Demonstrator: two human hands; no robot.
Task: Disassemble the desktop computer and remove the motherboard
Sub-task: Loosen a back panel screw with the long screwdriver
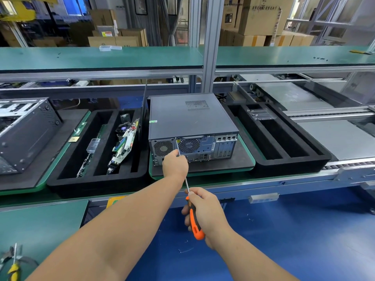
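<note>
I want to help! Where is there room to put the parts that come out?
The black tray right of the computer has bare slots, with one clear plastic piece at its far end. The left tray is crowded with circuit boards.

Two bare forearms, no sleeves, ungloved hands (175,165)

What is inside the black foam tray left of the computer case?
The foam tray holds circuit boards standing on edge and a clear plastic piece. The slot bottoms are too dark to see.

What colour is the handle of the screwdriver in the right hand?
Orange with black sections; the head view shows the handle in the right hand.
</note>
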